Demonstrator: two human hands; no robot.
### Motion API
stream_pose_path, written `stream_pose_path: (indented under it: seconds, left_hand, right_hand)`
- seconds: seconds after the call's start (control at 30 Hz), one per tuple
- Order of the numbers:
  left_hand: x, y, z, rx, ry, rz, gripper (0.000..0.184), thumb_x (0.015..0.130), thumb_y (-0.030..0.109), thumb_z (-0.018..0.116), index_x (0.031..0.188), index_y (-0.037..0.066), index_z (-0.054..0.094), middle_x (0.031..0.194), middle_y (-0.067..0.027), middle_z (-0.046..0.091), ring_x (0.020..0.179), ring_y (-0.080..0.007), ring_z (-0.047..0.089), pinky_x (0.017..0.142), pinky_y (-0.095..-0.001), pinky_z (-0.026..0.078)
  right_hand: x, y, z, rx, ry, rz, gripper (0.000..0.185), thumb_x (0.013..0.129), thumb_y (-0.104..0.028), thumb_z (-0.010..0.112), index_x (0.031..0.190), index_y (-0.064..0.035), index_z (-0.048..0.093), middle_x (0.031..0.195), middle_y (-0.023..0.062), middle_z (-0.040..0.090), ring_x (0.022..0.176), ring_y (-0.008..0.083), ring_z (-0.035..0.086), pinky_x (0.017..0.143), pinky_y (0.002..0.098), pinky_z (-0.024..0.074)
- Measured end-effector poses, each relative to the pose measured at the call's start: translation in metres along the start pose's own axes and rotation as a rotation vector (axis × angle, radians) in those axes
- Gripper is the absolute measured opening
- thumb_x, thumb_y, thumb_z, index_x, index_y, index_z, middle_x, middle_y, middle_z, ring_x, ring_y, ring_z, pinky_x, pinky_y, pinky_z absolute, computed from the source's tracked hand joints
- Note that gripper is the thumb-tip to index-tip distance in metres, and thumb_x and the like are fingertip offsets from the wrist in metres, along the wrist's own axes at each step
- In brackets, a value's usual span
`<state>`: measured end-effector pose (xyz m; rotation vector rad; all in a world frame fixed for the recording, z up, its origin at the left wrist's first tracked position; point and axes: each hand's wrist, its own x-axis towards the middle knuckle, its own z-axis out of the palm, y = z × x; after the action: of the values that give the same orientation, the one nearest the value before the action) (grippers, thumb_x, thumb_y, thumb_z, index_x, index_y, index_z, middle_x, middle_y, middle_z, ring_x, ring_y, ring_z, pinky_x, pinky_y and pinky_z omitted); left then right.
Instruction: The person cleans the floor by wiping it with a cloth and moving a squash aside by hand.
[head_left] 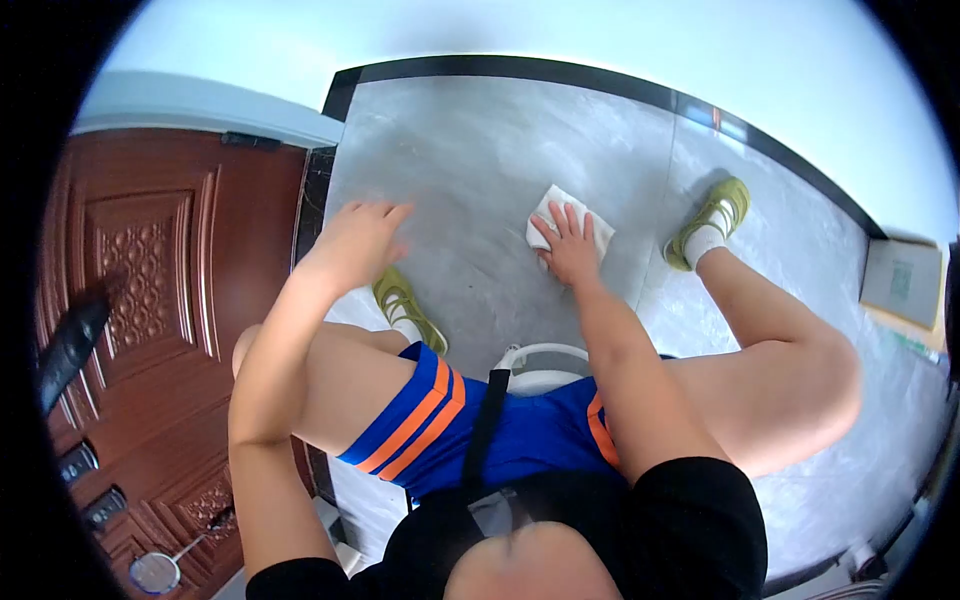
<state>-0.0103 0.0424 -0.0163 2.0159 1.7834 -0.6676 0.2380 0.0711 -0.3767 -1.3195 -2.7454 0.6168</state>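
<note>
My right hand (572, 245) lies flat with spread fingers on a folded white wipe (557, 208) on the grey floor (450, 150). Whether the wipe is cloth or paper, I cannot tell. To the left, my left hand (362, 240) is raised above the floor near the door side. Its fingers are slightly blurred and loosely bent, with the thumb apart and nothing between them. Below that hand is my left foot in a green shoe (405, 305); the other green shoe (708, 222) stands to the right of the wipe.
A carved brown door (150, 250) with a dark handle (72, 350) stands at the left. Black skirting (510, 66) runs along the white wall ahead. A cardboard box (902, 285) is at the right. Between my legs shows a white curved rim (545, 350), partly hidden.
</note>
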Motion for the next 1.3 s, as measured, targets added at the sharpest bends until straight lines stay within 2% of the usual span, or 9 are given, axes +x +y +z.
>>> stream_pose_path:
  seconds: [0.1, 0.17, 0.27, 0.5, 0.7, 0.93, 1.1, 1.23, 1.3]
  left_hand:
    - [-0.013, 0.030, -0.013, 0.173, 0.057, 0.072, 0.058, 0.085, 0.021, 0.073, 0.135, 0.003, 0.051, 0.122, -0.0183, 0.062, 0.112, -0.0377, 0.058, 0.099, -0.0464, 0.046]
    - [-0.029, 0.061, -0.044, 0.025, 0.195, 0.197, 0.058, 0.083, 0.022, 0.074, 0.134, 0.004, 0.052, 0.123, -0.0176, 0.061, 0.114, -0.0359, 0.058, 0.102, -0.0465, 0.044]
    - [-0.043, 0.067, -0.054, -0.273, 0.041, 0.211, 0.057, 0.083, 0.023, 0.074, 0.133, 0.005, 0.053, 0.126, -0.0163, 0.060, 0.117, -0.0341, 0.056, 0.107, -0.0466, 0.041]
    - [-0.040, 0.025, -0.009, 0.069, -0.038, -0.004, 0.065, 0.082, 0.025, 0.073, 0.137, 0.003, 0.046, 0.127, -0.0156, 0.059, 0.123, -0.0294, 0.054, 0.112, -0.0470, 0.036]
    - [-0.036, 0.024, -0.058, -0.201, -0.045, 0.320, 0.053, 0.085, 0.024, 0.067, 0.131, 0.003, 0.053, 0.124, -0.0137, 0.058, 0.121, -0.0300, 0.054, 0.110, -0.0460, 0.036]
    - [-0.054, 0.031, -0.043, -0.058, 0.043, 0.336, 0.044, 0.088, 0.017, 0.054, 0.129, 0.002, 0.056, 0.120, -0.0173, 0.059, 0.116, -0.0306, 0.056, 0.109, -0.0475, 0.036]
    - [-0.039, 0.036, -0.040, -0.010, 0.081, 0.366, 0.045, 0.089, 0.017, 0.055, 0.131, 0.002, 0.056, 0.121, -0.0199, 0.060, 0.115, -0.0314, 0.058, 0.110, -0.0496, 0.035]
    - [-0.027, 0.037, -0.043, -0.006, 0.088, 0.363, 0.049, 0.085, 0.016, 0.057, 0.132, 0.002, 0.054, 0.123, -0.0185, 0.058, 0.119, -0.0313, 0.054, 0.110, -0.0493, 0.035]
    - [-0.021, 0.038, -0.053, 0.003, 0.037, 0.386, 0.051, 0.084, 0.016, 0.058, 0.133, 0.002, 0.053, 0.125, -0.0188, 0.057, 0.119, -0.0316, 0.054, 0.111, -0.0497, 0.034]
  right_hand:
    - [0.026, 0.016, -0.007, 0.039, -0.066, 0.048, 0.073, 0.089, -0.052, 0.063, 0.154, -0.0398, 0.031, 0.166, -0.0007, 0.014, 0.154, 0.0255, 0.010, 0.122, 0.0565, 0.0052]
    - [0.044, 0.028, -0.008, 0.054, -0.039, 0.113, 0.073, 0.090, -0.051, 0.062, 0.155, -0.0384, 0.030, 0.167, -0.0003, 0.013, 0.154, 0.0257, 0.009, 0.121, 0.0570, 0.0056]
    - [0.066, 0.046, -0.016, 0.024, -0.017, 0.169, 0.074, 0.091, -0.051, 0.059, 0.156, -0.0367, 0.027, 0.167, 0.0008, 0.012, 0.154, 0.0270, 0.009, 0.121, 0.0575, 0.0057]
    - [0.110, 0.133, -0.036, -0.101, 0.024, 0.435, 0.069, 0.097, -0.056, 0.045, 0.158, -0.0347, 0.021, 0.167, 0.0040, 0.011, 0.154, 0.0312, 0.008, 0.120, 0.0595, 0.0039]
    - [0.147, 0.158, -0.023, 0.029, 0.265, 0.725, 0.064, 0.100, -0.052, 0.040, 0.158, -0.0302, 0.023, 0.167, 0.0104, 0.012, 0.152, 0.0401, 0.008, 0.115, 0.0691, 0.0022]
    - [0.166, -0.008, -0.009, 0.000, 0.050, -0.002, 0.067, 0.093, -0.048, 0.054, 0.154, -0.0268, 0.035, 0.165, 0.0132, 0.019, 0.151, 0.0401, 0.011, 0.115, 0.0682, 0.0074]
    - [0.096, -0.110, -0.003, 0.018, -0.271, -0.484, 0.068, 0.089, -0.045, 0.060, 0.152, -0.0340, 0.037, 0.166, 0.0050, 0.018, 0.153, 0.0307, 0.009, 0.120, 0.0608, 0.0064]
    - [0.105, -0.081, 0.007, 0.035, -0.221, -0.640, 0.071, 0.085, -0.045, 0.063, 0.152, -0.0394, 0.036, 0.165, 0.0005, 0.021, 0.153, 0.0270, 0.014, 0.122, 0.0580, 0.0074]
    - [0.122, -0.049, -0.013, -0.003, -0.201, -0.388, 0.071, 0.086, -0.045, 0.063, 0.152, -0.0387, 0.036, 0.165, 0.0009, 0.022, 0.152, 0.0280, 0.016, 0.121, 0.0589, 0.0087]
